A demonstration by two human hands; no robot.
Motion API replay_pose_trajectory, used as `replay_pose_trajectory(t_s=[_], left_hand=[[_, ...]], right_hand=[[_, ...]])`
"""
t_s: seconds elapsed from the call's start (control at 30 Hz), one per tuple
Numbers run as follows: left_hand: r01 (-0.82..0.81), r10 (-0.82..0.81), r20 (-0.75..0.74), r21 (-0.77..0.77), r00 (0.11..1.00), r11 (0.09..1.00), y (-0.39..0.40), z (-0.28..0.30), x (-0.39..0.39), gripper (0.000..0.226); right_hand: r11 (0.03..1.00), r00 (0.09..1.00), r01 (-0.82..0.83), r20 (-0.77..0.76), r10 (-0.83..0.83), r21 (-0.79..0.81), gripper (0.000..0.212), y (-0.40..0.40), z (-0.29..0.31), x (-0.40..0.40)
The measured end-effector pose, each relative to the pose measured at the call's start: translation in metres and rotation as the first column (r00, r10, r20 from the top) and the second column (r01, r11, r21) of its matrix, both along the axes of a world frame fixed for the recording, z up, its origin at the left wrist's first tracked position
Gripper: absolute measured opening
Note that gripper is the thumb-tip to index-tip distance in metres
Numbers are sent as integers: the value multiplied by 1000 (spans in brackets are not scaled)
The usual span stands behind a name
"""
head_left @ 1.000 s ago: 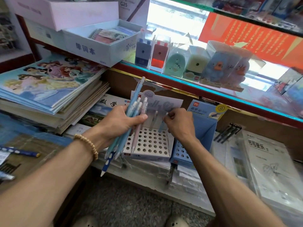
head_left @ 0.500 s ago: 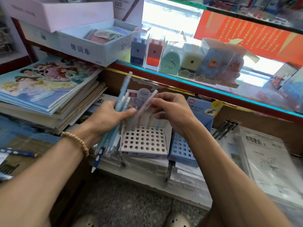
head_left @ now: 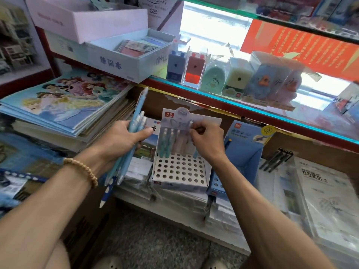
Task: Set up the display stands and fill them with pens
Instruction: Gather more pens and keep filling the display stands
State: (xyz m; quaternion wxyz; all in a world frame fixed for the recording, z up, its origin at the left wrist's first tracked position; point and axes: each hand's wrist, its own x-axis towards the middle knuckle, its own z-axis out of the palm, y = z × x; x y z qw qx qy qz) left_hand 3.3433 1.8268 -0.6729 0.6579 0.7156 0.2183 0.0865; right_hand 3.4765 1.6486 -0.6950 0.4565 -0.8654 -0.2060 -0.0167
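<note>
Pinching a pen (head_left: pixel 190 126), the right hand (head_left: pixel 206 141) is lowered again to the white stand's (head_left: pixel 179 171) back row, now fuller. A pen bundle (head_left: pixel 134 140) is gripped by the left hand (head_left: pixel 121 141) beside the stand.

Head view, down, close over hands (head_left: pixel 207 140)

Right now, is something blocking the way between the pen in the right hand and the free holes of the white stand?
Nothing visible blocks it. The right hand pinches a pen over the white stand, beside the pens already standing in the back row.
</note>
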Motion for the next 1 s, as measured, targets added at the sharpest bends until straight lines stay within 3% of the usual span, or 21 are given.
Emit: replay_pose_trajectory(t_s=[0.27, 0.43, 0.6, 0.77, 1.0], left_hand=[[35, -35, -2, 21, 999, 999, -5, 6, 0, 12], [41, -41, 2, 29, 999, 999, -4, 6, 0, 15], [75, -75, -2, 23, 997, 997, -8, 5, 1, 10], [127, -126, -24, 51, 992, 991, -10, 5, 0, 17], [202, -200, -50, 42, 978, 978, -14, 3, 2, 16]], right_hand=[[998, 998, 45, 41, -43, -42, 8, 10, -2, 6], [977, 1000, -12, 21, 17, -213, 11, 18, -12, 7], [963, 999, 13, 48, 0, -269, 12, 19, -19, 10], [965, 995, 30, 99, -4, -260, 12, 22, -25, 5], [990, 972, 60, 235, -30, -124, 13, 20, 1, -10]])
